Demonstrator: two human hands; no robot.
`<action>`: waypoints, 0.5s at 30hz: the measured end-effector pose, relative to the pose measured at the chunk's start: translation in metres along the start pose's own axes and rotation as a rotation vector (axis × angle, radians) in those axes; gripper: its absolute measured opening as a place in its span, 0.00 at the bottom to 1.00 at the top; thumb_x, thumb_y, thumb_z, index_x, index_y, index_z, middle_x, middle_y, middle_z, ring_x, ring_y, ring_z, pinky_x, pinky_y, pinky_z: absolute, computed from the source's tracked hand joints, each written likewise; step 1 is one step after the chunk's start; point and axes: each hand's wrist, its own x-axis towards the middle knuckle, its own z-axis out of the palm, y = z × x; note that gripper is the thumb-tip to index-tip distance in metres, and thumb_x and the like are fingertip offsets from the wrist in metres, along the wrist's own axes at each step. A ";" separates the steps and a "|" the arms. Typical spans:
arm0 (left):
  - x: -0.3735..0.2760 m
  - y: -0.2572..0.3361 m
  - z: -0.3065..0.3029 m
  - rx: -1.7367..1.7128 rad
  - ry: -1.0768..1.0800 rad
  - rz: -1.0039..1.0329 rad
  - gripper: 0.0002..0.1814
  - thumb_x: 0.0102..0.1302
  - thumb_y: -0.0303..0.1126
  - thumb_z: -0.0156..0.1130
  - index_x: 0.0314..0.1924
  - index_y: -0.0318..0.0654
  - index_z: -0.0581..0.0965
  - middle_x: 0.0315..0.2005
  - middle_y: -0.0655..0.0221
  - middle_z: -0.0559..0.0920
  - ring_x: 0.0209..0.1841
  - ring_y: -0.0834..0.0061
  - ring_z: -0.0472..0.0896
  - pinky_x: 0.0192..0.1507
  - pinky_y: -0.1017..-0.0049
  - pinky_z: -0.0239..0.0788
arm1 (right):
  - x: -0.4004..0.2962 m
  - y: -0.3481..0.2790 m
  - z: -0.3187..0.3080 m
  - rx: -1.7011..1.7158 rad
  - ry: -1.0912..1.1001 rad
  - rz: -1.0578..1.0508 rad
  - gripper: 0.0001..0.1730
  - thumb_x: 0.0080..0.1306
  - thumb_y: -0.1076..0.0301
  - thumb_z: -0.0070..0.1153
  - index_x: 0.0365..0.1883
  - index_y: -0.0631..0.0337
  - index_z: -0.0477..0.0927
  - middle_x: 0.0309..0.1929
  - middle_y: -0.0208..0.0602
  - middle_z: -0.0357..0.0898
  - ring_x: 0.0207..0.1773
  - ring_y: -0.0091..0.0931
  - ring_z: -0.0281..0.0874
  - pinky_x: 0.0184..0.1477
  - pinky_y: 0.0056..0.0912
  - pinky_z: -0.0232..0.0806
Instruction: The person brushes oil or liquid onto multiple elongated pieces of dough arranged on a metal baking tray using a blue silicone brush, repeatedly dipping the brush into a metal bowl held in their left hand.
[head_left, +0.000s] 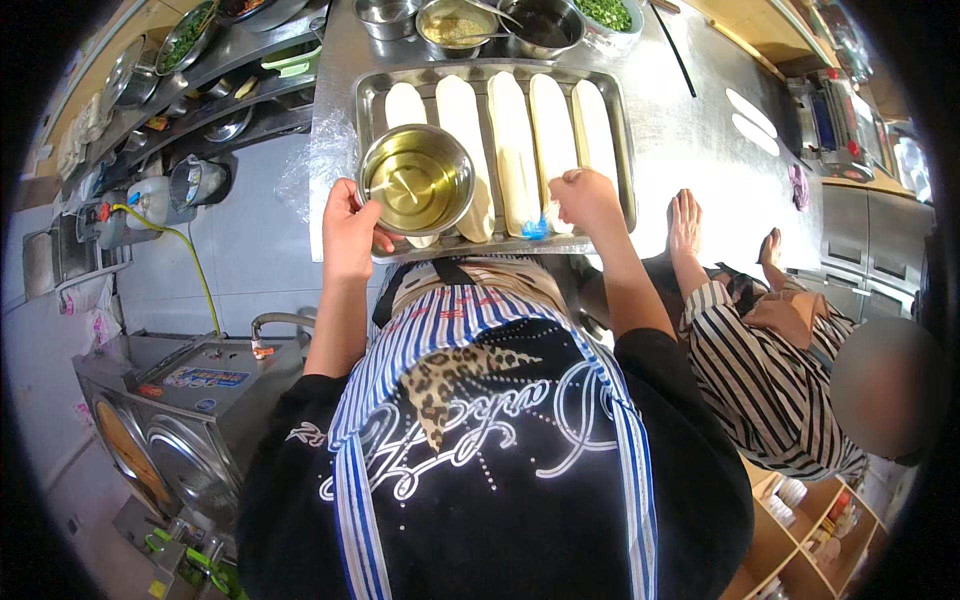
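Observation:
My left hand (355, 217) grips the rim of a round metal bowl (415, 180) of clear yellow oil, thumb on the near rim and fingers beneath. The bowl hangs over the left part of a rectangular metal tray (625, 142), hiding part of the leftmost dough. Several long pale dough rolls (513, 142) lie side by side in the tray. My right hand (583, 196) is curled above the two right-hand rolls; its fingertips are hidden, so whether it holds anything does not show. Something small and blue (535, 228) lies at the near end of the middle roll.
Behind the tray stand metal bowls (459, 30) with spoons and a container of chopped greens (606, 13). Clear plastic wrap (319, 172) hangs at the steel table's left edge. On the right, a co-worker's hand (685, 222) rests on the table, and a black rod (673, 52) lies farther back.

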 end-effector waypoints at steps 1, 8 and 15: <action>0.002 -0.001 0.001 0.001 -0.009 0.014 0.08 0.57 0.17 0.48 0.32 0.38 0.62 0.20 0.66 0.72 0.12 0.71 0.75 0.09 0.79 0.65 | 0.014 -0.003 0.000 -0.006 0.006 -0.018 0.18 0.59 0.59 0.49 0.22 0.65 0.80 0.15 0.38 0.76 0.21 0.27 0.77 0.32 0.31 0.70; -0.008 0.003 0.004 0.053 0.021 0.005 0.07 0.58 0.17 0.46 0.34 0.36 0.63 0.22 0.64 0.74 0.12 0.71 0.75 0.09 0.79 0.66 | 0.103 -0.037 0.002 0.189 0.366 -0.262 0.17 0.59 0.56 0.51 0.23 0.61 0.82 0.17 0.38 0.78 0.24 0.34 0.79 0.36 0.33 0.70; -0.004 -0.003 0.001 0.080 0.025 -0.036 0.07 0.57 0.17 0.47 0.33 0.37 0.63 0.21 0.65 0.73 0.12 0.69 0.76 0.09 0.79 0.65 | 0.124 -0.032 0.045 -0.018 0.283 -0.722 0.10 0.59 0.62 0.55 0.30 0.59 0.80 0.29 0.44 0.80 0.31 0.41 0.77 0.36 0.39 0.70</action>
